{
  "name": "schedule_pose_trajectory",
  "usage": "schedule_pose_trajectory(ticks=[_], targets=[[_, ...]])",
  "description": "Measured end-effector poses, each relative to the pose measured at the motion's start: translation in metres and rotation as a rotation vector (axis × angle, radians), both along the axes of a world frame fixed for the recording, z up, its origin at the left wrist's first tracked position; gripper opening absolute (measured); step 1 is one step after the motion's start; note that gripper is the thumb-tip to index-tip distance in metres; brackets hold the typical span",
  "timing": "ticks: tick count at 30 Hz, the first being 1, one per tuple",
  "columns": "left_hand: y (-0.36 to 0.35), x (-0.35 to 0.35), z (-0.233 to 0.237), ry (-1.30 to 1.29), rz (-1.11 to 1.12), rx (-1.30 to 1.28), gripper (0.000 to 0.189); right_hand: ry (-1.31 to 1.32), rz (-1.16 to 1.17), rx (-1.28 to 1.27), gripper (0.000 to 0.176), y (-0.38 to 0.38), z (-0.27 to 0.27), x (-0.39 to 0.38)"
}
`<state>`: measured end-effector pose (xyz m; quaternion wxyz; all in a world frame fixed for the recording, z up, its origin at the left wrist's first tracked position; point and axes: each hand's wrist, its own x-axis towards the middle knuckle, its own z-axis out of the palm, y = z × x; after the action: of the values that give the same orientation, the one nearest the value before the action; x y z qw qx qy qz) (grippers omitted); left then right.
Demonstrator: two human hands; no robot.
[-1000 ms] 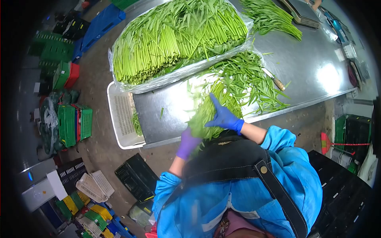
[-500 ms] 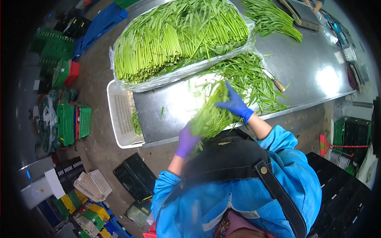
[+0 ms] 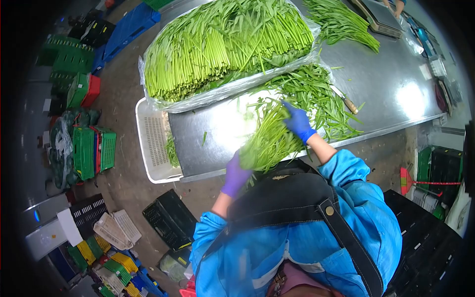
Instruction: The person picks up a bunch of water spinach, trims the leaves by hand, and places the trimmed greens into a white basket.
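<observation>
A loose bunch of long-stemmed leafy greens (image 3: 267,138), like water spinach, is held between my two gloved hands over the table's near edge. My left hand (image 3: 236,173), in a purple glove, is closed round the bunch's left end. At the upper right of the bunch, my right hand (image 3: 298,123) in a blue glove grips its leafy side; some fingers are hidden by leaves. Loose greens (image 3: 321,91) lie spread beyond and to the right of it. A knife (image 3: 345,100) with a wooden handle rests at their right edge.
A plastic-lined container (image 3: 213,96) piled with greens stands at the back. A white basket (image 3: 152,171) hangs by the table's left end. Another pile of greens (image 3: 344,24) and a scale (image 3: 378,19) are at the far right. Black crates (image 3: 168,218) sit on the floor.
My right hand has shifted slightly right and down, its fingers now lower on the greens. My left hand has moved slightly, still holding the bunch.
</observation>
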<state>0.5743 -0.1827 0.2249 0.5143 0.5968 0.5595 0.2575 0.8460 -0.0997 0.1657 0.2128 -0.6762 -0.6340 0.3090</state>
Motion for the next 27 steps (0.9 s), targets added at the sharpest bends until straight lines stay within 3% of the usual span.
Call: schedule_pose_trajectory(ticks=[5, 7, 11, 13, 14, 16, 18, 19, 21, 23, 25, 27], targets=[[0.0, -0.005, -0.013, 0.044, -0.014, -0.006, 0.065, -0.032, -0.102, 0.161, 0.069, -0.002, 0.013, 0.011], [0.002, -0.002, -0.008, 0.025, -0.016, -0.002, 0.065, 0.103, -0.017, -0.077, 0.072, -0.012, 0.049, -0.017], [0.005, 0.001, -0.009, 0.005, 0.003, 0.003, 0.064, 0.302, 0.041, -0.068, 0.075, -0.033, 0.063, -0.054], [0.004, 0.001, -0.01, 0.002, -0.005, 0.004, 0.064, 0.264, 0.153, -0.343, 0.08, -0.03, 0.068, -0.06], [0.004, 0.0, -0.01, 0.047, -0.02, 0.027, 0.065, 0.265, 0.123, 0.018, 0.078, -0.029, 0.023, -0.052], [0.001, -0.002, -0.013, 0.092, -0.034, 0.05, 0.065, 0.123, -0.15, 0.017, 0.071, -0.005, 0.0, -0.021], [0.0, -0.007, -0.02, 0.04, 0.007, 0.039, 0.066, 0.25, -0.392, 0.043, 0.063, 0.009, -0.016, 0.019], [0.001, -0.007, -0.018, 0.04, 0.011, 0.041, 0.066, 0.208, -0.332, 0.096, 0.068, 0.009, -0.01, 0.025], [0.0, -0.006, -0.014, 0.028, 0.01, -0.002, 0.068, 0.327, -0.18, -0.112, 0.081, 0.005, 0.019, 0.012], [0.001, -0.002, -0.013, 0.021, -0.001, -0.016, 0.068, 0.186, 0.059, 0.118, 0.091, -0.015, 0.005, -0.019], [0.005, 0.001, -0.01, 0.017, -0.014, -0.024, 0.069, 0.277, 0.113, 0.125, 0.096, -0.026, 0.046, -0.05], [0.005, 0.004, -0.003, 0.018, -0.024, -0.029, 0.068, 0.28, 0.13, 0.033, 0.093, -0.022, 0.047, -0.061]])
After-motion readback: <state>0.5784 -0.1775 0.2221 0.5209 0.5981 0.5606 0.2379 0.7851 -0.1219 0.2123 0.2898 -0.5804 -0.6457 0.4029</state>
